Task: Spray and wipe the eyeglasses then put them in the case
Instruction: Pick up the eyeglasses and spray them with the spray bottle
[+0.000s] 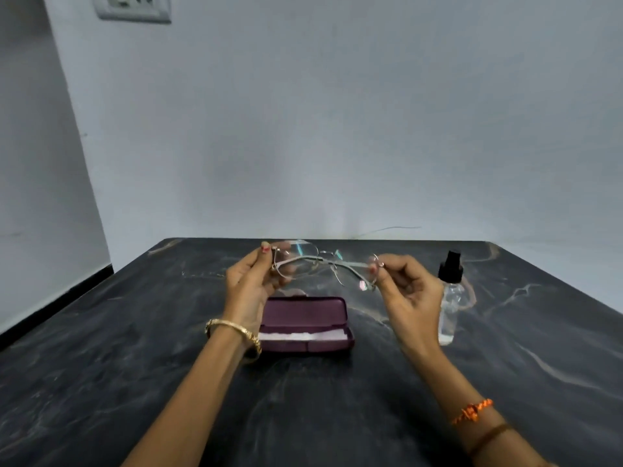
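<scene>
Thin metal-framed eyeglasses point(320, 261) are held in the air above the table, their temples folded across the lenses. My left hand point(253, 284) pinches the left end of the frame and my right hand point(404, 288) pinches the right end. Below them a purple glasses case point(305, 313) lies open on the dark table, lid tipped back, with a white cloth point(301, 336) in its tray. A clear spray bottle point(450, 294) with a black pump top stands upright just right of my right hand.
The dark marbled tabletop point(135, 365) runs to a pale wall at the back and drops off at its left edge. A wall socket point(131, 6) sits high on the left. A thin wire point(387, 229) lies behind the table's far edge.
</scene>
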Demonstrator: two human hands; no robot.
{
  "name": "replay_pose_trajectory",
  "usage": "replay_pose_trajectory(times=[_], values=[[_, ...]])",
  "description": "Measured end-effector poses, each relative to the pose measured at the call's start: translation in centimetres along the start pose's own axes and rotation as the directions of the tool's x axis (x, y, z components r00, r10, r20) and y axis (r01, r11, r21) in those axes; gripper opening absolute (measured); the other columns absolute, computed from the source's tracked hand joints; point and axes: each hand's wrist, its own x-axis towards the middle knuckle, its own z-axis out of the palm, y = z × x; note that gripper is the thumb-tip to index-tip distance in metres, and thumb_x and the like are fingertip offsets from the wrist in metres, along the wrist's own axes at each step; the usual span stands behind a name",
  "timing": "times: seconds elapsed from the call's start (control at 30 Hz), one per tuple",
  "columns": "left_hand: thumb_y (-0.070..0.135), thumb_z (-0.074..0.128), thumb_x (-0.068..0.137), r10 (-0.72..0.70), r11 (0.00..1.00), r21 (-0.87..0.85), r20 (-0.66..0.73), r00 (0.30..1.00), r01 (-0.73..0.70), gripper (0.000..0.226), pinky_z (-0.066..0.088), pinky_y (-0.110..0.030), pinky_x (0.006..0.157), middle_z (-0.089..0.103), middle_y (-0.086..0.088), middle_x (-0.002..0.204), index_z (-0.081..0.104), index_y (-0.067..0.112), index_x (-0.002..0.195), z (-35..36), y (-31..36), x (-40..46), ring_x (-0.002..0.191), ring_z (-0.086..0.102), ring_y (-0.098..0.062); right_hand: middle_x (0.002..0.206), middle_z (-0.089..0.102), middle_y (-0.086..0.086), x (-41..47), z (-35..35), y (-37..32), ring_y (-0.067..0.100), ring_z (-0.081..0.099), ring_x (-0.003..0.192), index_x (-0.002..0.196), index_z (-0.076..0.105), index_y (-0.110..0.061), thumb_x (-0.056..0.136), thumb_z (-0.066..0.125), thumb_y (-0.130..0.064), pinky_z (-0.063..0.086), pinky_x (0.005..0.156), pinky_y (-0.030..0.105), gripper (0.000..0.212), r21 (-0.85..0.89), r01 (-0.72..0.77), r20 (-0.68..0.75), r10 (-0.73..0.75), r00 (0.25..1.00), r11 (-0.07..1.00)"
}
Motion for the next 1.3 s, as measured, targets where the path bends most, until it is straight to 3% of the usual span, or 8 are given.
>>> replay_pose_trajectory(times=[0.23, 0.5, 0.63, 0.77, 0.9, 1.0, 1.1, 1.3], values=[[0.025, 0.053, 0.072, -0.008, 0.995, -0.1, 0.058, 0.998, 0.014, 0.021, 0.054, -0.017, 0.055, 0.073, 0.009, 0.076, 0.065, 0.012, 0.084, 0.5, 0.9, -0.8, 0.065, 0.068, -0.009, 0.077, 0.072, -0.013, 0.1, -0.6, 0.1, 0.007, 0.068, 0.075, 0.083, 0.065, -0.021, 0.074, 0.064, -0.018, 0.054, 0.07, 0.017, 0.01, 0.109, 0.017, 0.011, -0.019, 1.0, 0.994], [0.034, 0.055, 0.07, 0.01, 0.994, -0.105, 0.129, 0.992, 0.003, 0.011, 0.05, -0.016, 0.05, 0.074, 0.01, 0.089, 0.064, 0.027, 0.072, 0.6, 0.9, -1.7, 0.083, 0.062, -0.01, 0.076, 0.072, -0.015, 0.3, -0.5, 0.1, 0.001, 0.067, 0.075, 0.082, 0.064, -0.021, 0.072, 0.062, -0.014, 0.053, 0.071, 0.014, 0.012, 0.204, -0.019, -0.026, 0.025, 0.999, 0.979], [0.034, 0.054, 0.071, 0.064, 0.997, -0.062, 0.152, 0.986, -0.055, 0.013, 0.049, -0.015, 0.059, 0.073, 0.015, 0.08, 0.067, 0.033, 0.069, 0.8, 0.9, -1.9, 0.081, 0.064, -0.001, 0.077, 0.072, -0.014, 0.5, -0.7, -0.2, 0.003, 0.066, 0.075, 0.084, 0.063, -0.022, 0.073, 0.063, -0.017, 0.054, 0.072, 0.015, 0.012, 0.174, 0.004, -0.03, 0.002, 1.0, 0.985], [0.037, 0.056, 0.07, 0.14, 0.99, -0.013, 0.102, 0.985, -0.139, 0.013, 0.04, -0.034, 0.079, 0.071, 0.018, 0.071, 0.068, 0.033, 0.07, 0.8, 1.3, -1.8, 0.079, 0.059, -0.008, 0.078, 0.07, -0.018, 0.7, -0.8, -0.8, 0.002, 0.065, 0.078, 0.085, 0.062, -0.023, 0.074, 0.063, -0.016, 0.052, 0.072, 0.014, 0.013, 0.111, 0.058, -0.02, -0.056, 0.998, 0.992], [0.042, 0.06, 0.066, 0.247, 0.969, -0.003, 0.102, 0.964, -0.248, 0.013, 0.047, -0.016, 0.067, 0.067, 0.019, 0.071, 0.067, 0.032, 0.07, 0.9, 1.5, -1.7, 0.074, 0.059, 0.003, 0.079, 0.07, -0.02, 0.8, -0.8, -0.8, 0.004, 0.065, 0.08, 0.086, 0.061, -0.025, 0.075, 0.064, -0.016, 0.052, 0.075, 0.016, 0.014, 0.065, 0.089, -0.023, -0.088, 0.996, 0.994], [0.049, 0.065, 0.065, 0.3, 0.95, 0.039, 0.142, 0.943, -0.308, 0.02, 0.047, -0.01, 0.07, 0.065, 0.021, 0.074, 0.066, 0.032, 0.075, 0.6, 1.5, -1.7, 0.076, 0.057, 0.004, 0.077, 0.069, -0.017, 1.0, -1.1, -0.9, 0.007, 0.064, 0.078, 0.086, 0.061, -0.026, 0.078, 0.063, -0.013, 0.052, 0.074, 0.018, 0.016, -0.002, 0.108, -0.068, -0.107, 0.992, 0.994], [0.052, 0.063, 0.066, 0.301, 0.941, 0.098, 0.192, 0.934, -0.323, 0.022, 0.045, -0.007, 0.073, 0.064, 0.024, 0.074, 0.066, 0.033, 0.075, 0.6, 1.5, -1.8, 0.077, 0.056, 0.007, 0.079, 0.065, -0.007, 1.0, -1.5, -0.9, 0.013, 0.062, 0.075, 0.088, 0.061, -0.023, 0.08, 0.065, -0.007, 0.053, 0.07, 0.023, 0.018, -0.227, 0.19, -0.105, -0.218, 0.97, 0.955], [0.059, 0.067, 0.06, 0.264, 0.946, 0.124, 0.235, 0.935, -0.299, 0.03, 0.046, -0.008, 0.071, 0.063, 0.022, 0.073, 0.066, 0.033, 0.074, 0.6, 1.2, -1.9, 0.074, 0.054, 0.005, 0.08, 0.07, 0.017, 0.9, -2.0, -0.5, 0.017, 0.064, 0.065, 0.092, 0.065, 0.004, 0.079, 0.063, 0.004, 0.048, 0.062, 0.004, 0.013, -0.568, 0.293, -0.044, -0.384, 0.922, 0.769]])
